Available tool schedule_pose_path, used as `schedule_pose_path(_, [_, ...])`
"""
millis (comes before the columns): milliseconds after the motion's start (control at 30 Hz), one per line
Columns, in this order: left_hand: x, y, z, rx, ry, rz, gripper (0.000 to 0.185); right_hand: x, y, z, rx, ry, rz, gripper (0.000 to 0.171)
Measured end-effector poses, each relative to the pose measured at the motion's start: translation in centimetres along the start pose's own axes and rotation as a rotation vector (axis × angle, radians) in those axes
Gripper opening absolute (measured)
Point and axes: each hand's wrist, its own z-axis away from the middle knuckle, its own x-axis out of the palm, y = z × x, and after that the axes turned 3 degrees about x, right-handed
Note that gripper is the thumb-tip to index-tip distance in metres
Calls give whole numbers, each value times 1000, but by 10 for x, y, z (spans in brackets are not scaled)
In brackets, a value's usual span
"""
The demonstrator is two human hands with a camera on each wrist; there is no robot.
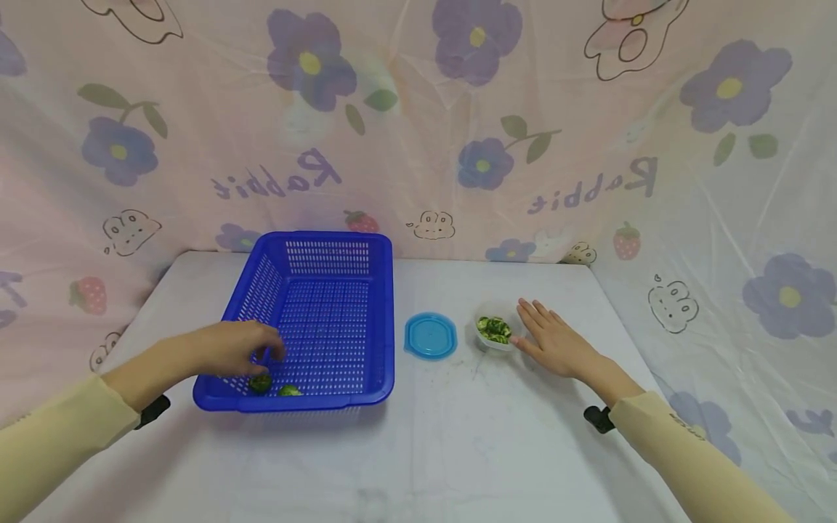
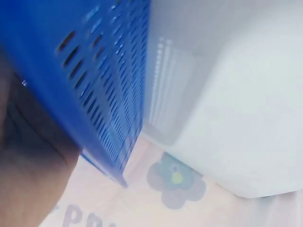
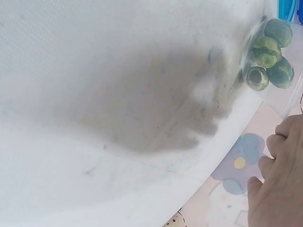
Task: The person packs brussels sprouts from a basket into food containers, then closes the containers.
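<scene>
Head view, itemised. Left hand [image 1: 232, 350]: inside the near left corner of the blue basket [image 1: 327, 250], fingers curled downward just above two green pieces [image 1: 275, 385] on the basket floor; whether the fingertips pinch anything cannot be told. Right hand [image 1: 556, 340]: flat on the white table [image 1: 458, 450], fingers straight and relaxed, holding nothing, resting just beside the small clear container [image 1: 494, 333]. Container: holds several more round green pieces, open at the top. Blue lid [image 1: 430, 335]: lies flat on the table between basket and container, apart from both.

Right wrist view: green pieces in the container [image 3: 269, 59] appear round, mottled, packed against the clear wall; right-hand fingers [image 3: 279, 156] lie close by.

Left wrist view: perforated basket wall [image 2: 104, 94] close up, nothing more.

Handling, as judged: pieces look small, light, rounded, likely to roll and possibly a little slick; best taken singly by a fingertip pinch across the widest part. Basket looks like stiff, light plastic.

Backdrop: pink floral sheet [image 1: 418, 109].
</scene>
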Motion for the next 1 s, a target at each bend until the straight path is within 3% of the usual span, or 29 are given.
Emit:
schedule_pose_path(267, [10,-1,-4,14,-53,-80,16,0,0,0,4,-13,-16,78])
schedule_pose_path(400, [10,0,-6,22,-72,-87,15,-1,-1,0,7,-18,-12,79])
schedule_pose_path(700, [12,0,-8,-26,-131,-66,14,-1,0,0,7,-17,-5,79])
schedule_pose_path(1000, [11,1,-8,-8,-104,-46,15,-1,0,0,5,-8,-3,77])
